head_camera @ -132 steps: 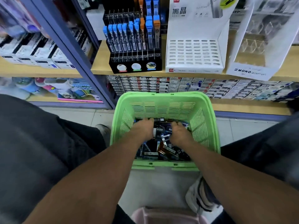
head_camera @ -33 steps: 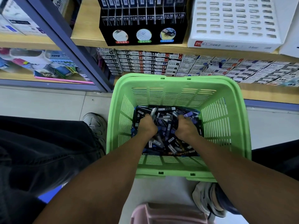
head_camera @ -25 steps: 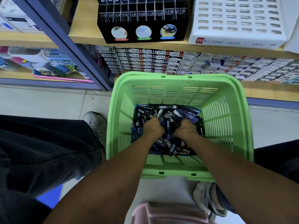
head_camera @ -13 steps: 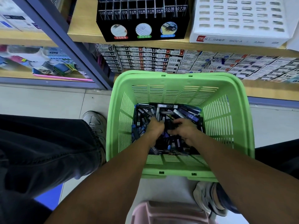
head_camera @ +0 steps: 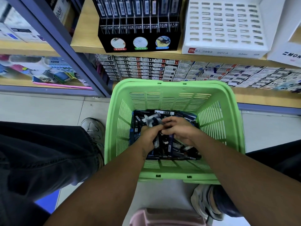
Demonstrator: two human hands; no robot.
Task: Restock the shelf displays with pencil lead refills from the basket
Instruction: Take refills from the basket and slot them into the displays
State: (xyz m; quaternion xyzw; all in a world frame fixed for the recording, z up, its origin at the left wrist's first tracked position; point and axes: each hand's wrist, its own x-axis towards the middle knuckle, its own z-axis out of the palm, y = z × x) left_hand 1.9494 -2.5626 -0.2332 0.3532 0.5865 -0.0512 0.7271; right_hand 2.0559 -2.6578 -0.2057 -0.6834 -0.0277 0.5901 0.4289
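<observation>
Basket (head_camera: 228, 128): green plastic, slotted walls, standing on the floor (head_camera: 40, 108) between the person's legs, its far rim just in front of the bottom shelf.
Refills (head_camera: 171, 150): a loose heap of dark, slim packs with white and blue labels, covering the basket bottom and lying at all angles.
Left hand (head_camera: 149, 136): down inside the basket on the left of the heap, fingers curled around several refills; the packs stick out below the palm toward the near wall.
Right hand (head_camera: 178, 129): inside the basket just right of the left hand, fingers bent over the heap and meeting the left fingertips; thumb and forefinger pinch a dark refill that points down between the two hands.
Refills relative to hands: the heap lies under and all round both hands; more packs show beyond the fingertips at the far wall and below the wrists at the near wall.
Black rack (head_camera: 138, 30): on the shelf (head_camera: 84, 35) above the basket, narrow slots holding upright packs, grade labels such as 0.5 2B and 0.7 2B along the front.
White rack (head_camera: 224, 25): to the right of the black rack, rows of slots.
Lower shelf: stacked small boxes (head_camera: 143, 67) in rows behind the basket.
Shoes: a grey one (head_camera: 93, 129) left of the basket, another (head_camera: 205, 201) at its near right corner.
</observation>
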